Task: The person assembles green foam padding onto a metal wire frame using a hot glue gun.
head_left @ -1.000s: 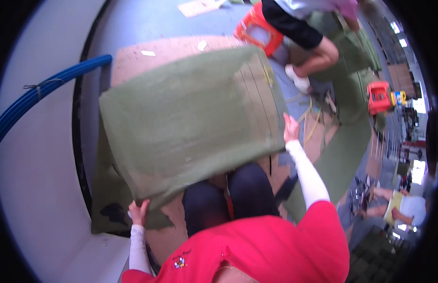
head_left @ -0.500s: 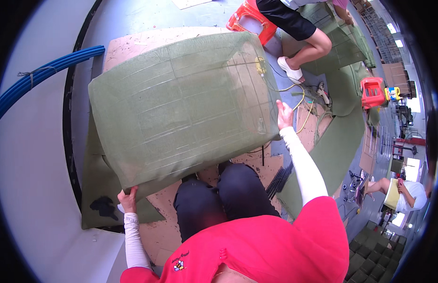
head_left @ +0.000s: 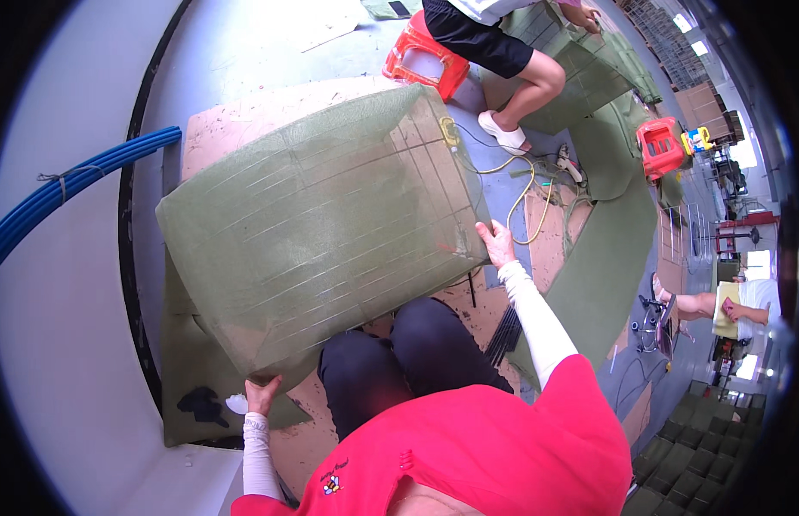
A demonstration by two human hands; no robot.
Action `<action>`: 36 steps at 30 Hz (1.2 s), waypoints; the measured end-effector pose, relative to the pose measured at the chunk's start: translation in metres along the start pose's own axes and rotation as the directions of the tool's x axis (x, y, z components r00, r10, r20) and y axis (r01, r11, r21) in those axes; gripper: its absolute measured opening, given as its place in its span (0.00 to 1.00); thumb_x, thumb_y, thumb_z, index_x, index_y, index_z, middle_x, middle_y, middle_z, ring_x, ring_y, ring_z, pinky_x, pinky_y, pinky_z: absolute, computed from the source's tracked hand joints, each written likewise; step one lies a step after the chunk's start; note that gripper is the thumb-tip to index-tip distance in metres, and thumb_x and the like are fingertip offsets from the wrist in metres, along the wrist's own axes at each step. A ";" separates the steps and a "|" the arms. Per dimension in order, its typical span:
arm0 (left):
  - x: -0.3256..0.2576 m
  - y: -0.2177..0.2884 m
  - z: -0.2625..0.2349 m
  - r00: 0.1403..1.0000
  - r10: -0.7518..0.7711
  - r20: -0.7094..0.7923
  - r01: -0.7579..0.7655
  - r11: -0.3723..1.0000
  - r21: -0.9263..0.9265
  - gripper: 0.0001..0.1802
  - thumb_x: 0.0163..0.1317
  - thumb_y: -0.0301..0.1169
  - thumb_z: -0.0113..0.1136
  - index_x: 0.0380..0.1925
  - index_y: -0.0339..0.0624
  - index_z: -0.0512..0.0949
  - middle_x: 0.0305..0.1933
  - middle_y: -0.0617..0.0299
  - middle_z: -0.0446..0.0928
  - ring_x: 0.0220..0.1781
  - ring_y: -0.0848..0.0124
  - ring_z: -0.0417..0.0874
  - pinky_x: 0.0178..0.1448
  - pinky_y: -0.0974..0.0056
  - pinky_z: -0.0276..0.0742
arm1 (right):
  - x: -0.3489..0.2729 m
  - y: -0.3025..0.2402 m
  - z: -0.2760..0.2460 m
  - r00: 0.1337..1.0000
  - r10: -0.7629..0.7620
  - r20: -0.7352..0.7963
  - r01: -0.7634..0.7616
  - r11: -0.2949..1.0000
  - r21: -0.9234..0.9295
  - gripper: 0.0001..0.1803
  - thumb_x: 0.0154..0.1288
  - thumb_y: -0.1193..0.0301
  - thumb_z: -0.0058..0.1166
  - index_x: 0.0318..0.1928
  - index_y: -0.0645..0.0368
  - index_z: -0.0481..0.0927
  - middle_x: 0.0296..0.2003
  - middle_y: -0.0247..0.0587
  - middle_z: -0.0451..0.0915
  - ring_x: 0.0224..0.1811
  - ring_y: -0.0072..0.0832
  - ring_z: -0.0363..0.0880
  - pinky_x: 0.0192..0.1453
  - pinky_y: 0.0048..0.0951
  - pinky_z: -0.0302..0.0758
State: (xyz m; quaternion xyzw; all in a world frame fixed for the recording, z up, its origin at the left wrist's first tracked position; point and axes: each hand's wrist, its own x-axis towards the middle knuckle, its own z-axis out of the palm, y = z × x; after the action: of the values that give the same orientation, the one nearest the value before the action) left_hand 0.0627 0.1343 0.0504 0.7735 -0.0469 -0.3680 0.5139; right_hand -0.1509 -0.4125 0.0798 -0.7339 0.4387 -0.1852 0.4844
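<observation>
In front of my knees lies a large rectangular wire frame covered in green mesh fabric. The thin wires show through the mesh, and toward the right end brown cardboard shows through it too. At the near left corner my left hand pinches the mesh edge, with the thumb on top. My right hand holds the near right edge, its thumb over the rim and its other fingers partly hidden. Beside my left hand are a small white piece and a crumpled dark cloth.
Cardboard lies under the frame. Blue tubes lean in from the left wall. A red stool stands beyond, next to a person's bare leg. A yellow cord and green mesh sheet lie right. Dark rods rest near my knee.
The frame's near edge has come closer to my knees, and both hands have moved with it. My right hand, fairly flat against the side before, now curls round the edge.
</observation>
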 end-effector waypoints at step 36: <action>0.003 -0.104 0.038 0.934 -0.234 -0.271 0.236 0.971 -0.026 0.27 0.52 0.33 0.60 0.49 0.25 0.69 0.52 0.50 0.74 0.49 0.63 0.75 0.55 0.64 0.68 | -0.068 0.101 -0.024 0.949 -0.116 0.292 0.276 0.751 -0.600 0.16 0.56 0.61 0.57 0.31 0.63 0.80 0.27 0.56 0.78 0.32 0.53 0.76 0.37 0.45 0.72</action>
State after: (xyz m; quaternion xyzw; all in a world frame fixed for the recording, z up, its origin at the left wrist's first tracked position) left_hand 0.0095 0.1523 -0.0457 0.8186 0.1158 -0.3167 0.4650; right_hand -0.2520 -0.3842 0.0135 -0.9126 0.3344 0.0120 0.2348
